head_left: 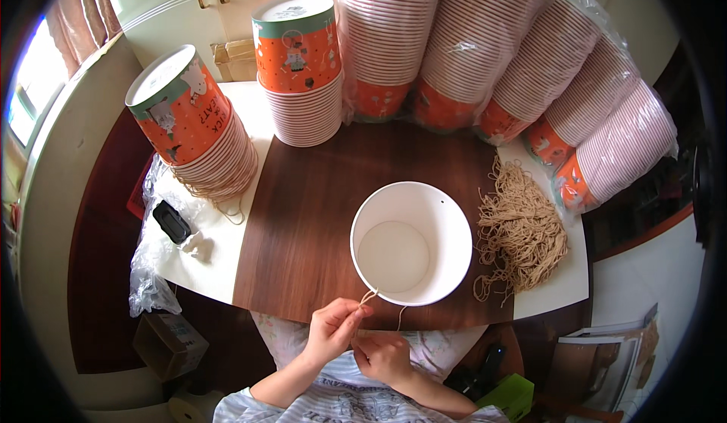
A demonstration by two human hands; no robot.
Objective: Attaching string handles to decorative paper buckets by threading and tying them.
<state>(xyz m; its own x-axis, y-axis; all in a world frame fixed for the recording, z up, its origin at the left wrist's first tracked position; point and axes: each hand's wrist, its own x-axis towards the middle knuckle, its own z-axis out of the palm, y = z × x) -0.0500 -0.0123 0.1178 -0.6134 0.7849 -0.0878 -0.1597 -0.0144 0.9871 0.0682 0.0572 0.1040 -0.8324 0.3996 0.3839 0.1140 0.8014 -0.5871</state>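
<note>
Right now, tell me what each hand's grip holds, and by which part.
The left hand pinches the tan cord just short of the near rim of the open tub. What the right hand holds cannot be told.

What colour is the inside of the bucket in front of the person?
The bucket is plain white inside; it shows best in the head view.

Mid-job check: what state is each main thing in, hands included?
White round paper bucket: mouth up, looks empty.
Thin tan string: at the bucket's near rim.
Left hand: closed on that string.
Right hand: fingers curled, grip unclear.
Heap of tan strings: loose, tangled.
Two orange-and-green paper bucket stacks: nested, upside down.
Orange-and-white paper bucket stacks: nested, in clear plastic.
</note>
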